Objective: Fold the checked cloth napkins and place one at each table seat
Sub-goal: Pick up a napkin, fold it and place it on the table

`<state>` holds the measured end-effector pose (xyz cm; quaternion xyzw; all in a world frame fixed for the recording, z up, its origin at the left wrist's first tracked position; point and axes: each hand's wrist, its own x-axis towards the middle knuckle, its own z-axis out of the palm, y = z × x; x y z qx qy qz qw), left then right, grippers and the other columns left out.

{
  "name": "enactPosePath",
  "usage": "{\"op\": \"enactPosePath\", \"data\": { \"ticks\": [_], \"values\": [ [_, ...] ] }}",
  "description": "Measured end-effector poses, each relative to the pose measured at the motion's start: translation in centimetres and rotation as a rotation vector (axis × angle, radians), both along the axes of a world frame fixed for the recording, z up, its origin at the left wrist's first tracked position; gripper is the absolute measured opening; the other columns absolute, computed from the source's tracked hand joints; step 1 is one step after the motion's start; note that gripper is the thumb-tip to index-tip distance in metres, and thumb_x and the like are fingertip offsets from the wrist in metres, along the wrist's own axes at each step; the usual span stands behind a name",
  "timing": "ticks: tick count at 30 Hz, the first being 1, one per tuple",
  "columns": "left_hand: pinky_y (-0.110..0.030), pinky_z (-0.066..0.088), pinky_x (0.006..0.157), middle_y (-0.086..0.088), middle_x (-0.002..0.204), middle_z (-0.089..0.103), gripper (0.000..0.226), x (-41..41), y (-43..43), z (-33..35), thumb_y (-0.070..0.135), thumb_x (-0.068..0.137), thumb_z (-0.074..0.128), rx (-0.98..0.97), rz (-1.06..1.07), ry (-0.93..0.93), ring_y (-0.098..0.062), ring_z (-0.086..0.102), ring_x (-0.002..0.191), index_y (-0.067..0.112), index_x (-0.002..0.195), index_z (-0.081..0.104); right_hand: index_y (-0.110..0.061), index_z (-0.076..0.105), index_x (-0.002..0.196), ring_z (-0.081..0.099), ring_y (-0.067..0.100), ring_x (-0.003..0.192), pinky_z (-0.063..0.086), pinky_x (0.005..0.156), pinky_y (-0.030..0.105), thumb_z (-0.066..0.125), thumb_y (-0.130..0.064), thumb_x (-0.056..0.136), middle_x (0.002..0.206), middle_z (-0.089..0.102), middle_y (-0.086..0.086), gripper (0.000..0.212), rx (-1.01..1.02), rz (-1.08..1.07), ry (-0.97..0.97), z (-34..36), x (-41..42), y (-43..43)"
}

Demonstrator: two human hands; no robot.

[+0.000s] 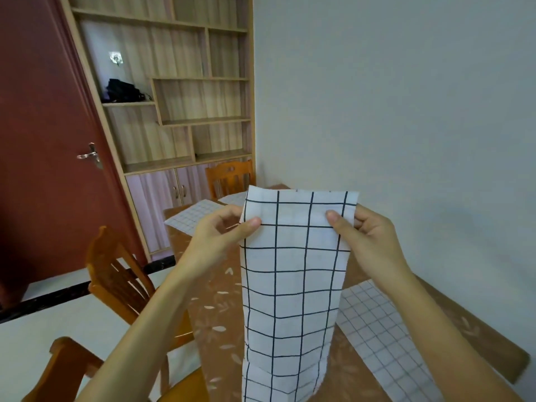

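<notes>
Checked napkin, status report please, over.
Left hand and right hand pinch top corners of white black-checked cloth napkin. It hangs over brown floral table. Nothing blocking.

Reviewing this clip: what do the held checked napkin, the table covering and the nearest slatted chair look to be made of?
Held napkin: thin matte cloth, white with dark grid lines. It hangs limp and creased from the left hand and right hand, which pinch its top.
Table covering: brown with a pale leaf print and a slight sheen, possibly plastic or oilcloth.
Chair: orange-brown wood, apparently varnished, going by its gloss.
</notes>
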<state>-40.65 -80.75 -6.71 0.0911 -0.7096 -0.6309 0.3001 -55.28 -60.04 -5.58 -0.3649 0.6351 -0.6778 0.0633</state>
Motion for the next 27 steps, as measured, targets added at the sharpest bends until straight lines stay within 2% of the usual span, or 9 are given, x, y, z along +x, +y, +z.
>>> {"op": "enactPosePath", "data": {
  "ticks": [3, 7, 10, 13, 17, 19, 23, 27],
  "values": [
    [-0.039, 0.062, 0.086, -0.009, 0.118, 0.075, 0.041, 0.1, 0.3, 0.1, 0.022, 0.089, 0.064, 0.022, -0.076, -0.016, -0.026, 0.073, 0.106, 0.007, 0.127, 0.061, -0.025, 0.073, 0.101, 0.075, 0.007, 0.087, 0.058, 0.069, 0.018, 0.062, -0.021, 0.097, 0.093, 0.079, -0.012, 0.012, 0.011, 0.034, -0.017, -0.2, 0.0, -0.1],
    [-0.039, 0.064, 0.076, -0.017, 0.104, 0.077, 0.037, -0.3, 0.3, -0.2, 0.013, 0.092, 0.064, 0.102, -0.025, 0.002, -0.031, 0.076, 0.094, -0.002, 0.125, 0.057, -0.027, 0.072, 0.103, 0.076, 0.007, 0.088, 0.058, 0.068, 0.017, 0.063, -0.023, 0.095, 0.094, 0.079, -0.011, 0.013, 0.010, 0.060, -0.050, -0.5, -0.2, -0.2],
    [-0.041, 0.064, 0.073, -0.018, 0.098, 0.078, 0.032, -0.5, 0.4, -0.7, 0.012, 0.094, 0.065, 0.142, 0.024, 0.007, -0.033, 0.076, 0.090, 0.002, 0.124, 0.060, -0.028, 0.071, 0.111, 0.075, 0.009, 0.097, 0.059, 0.077, 0.022, 0.068, -0.032, 0.086, 0.105, 0.078, -0.009, 0.025, 0.030, 0.163, -0.127, -1.2, -0.5, -0.1],
    [-0.047, 0.063, 0.078, -0.017, 0.103, 0.078, 0.034, -0.3, 0.5, -1.4, 0.016, 0.094, 0.064, 0.133, 0.022, -0.013, -0.034, 0.075, 0.096, 0.013, 0.128, 0.061, -0.022, 0.071, 0.114, 0.074, 0.013, 0.102, 0.059, 0.089, 0.036, 0.075, -0.034, 0.079, 0.109, 0.078, -0.006, 0.038, 0.207, 0.220, -0.136, -2.6, -0.8, 0.0],
    [-0.039, 0.064, 0.079, -0.009, 0.106, 0.078, 0.032, 0.6, 0.2, -2.2, 0.016, 0.097, 0.060, 0.063, -0.006, -0.081, -0.026, 0.076, 0.098, 0.017, 0.129, 0.063, -0.014, 0.078, 0.099, 0.076, 0.018, 0.093, 0.059, 0.091, 0.047, 0.078, -0.024, 0.083, 0.097, 0.080, -0.001, 0.019, 0.284, 0.103, -0.108, -4.2, -1.1, -0.4],
    [-0.033, 0.063, 0.078, -0.008, 0.107, 0.078, 0.028, 1.2, 0.0, -2.5, 0.014, 0.099, 0.058, -0.007, -0.036, -0.133, -0.025, 0.076, 0.096, 0.013, 0.126, 0.065, -0.014, 0.078, 0.091, 0.077, 0.022, 0.086, 0.061, 0.083, 0.045, 0.078, -0.024, 0.083, 0.090, 0.080, 0.001, 0.012, 0.281, 0.067, -0.125, -4.5, -1.2, -0.4],
    [-0.027, 0.063, 0.073, -0.006, 0.099, 0.080, 0.020, 1.8, -0.5, -2.6, 0.010, 0.097, 0.060, -0.064, 0.011, -0.191, -0.026, 0.077, 0.092, 0.010, 0.114, 0.071, -0.018, 0.076, 0.098, 0.076, 0.014, 0.093, 0.061, 0.081, 0.027, 0.069, -0.021, 0.092, 0.097, 0.080, -0.008, 0.010, 0.282, 0.133, -0.106, -4.4, -0.9, 0.0],
    [-0.032, 0.064, 0.077, -0.005, 0.104, 0.079, 0.022, 2.3, -0.7, -2.1, 0.013, 0.098, 0.060, -0.116, -0.041, -0.243, -0.024, 0.077, 0.094, 0.010, 0.117, 0.070, -0.024, 0.076, 0.099, 0.074, 0.011, 0.097, 0.057, 0.092, 0.035, 0.062, -0.030, 0.097, 0.101, 0.079, -0.011, 0.016, 0.301, 0.144, -0.048, -4.0, -0.7, 0.3]
  ]
}}
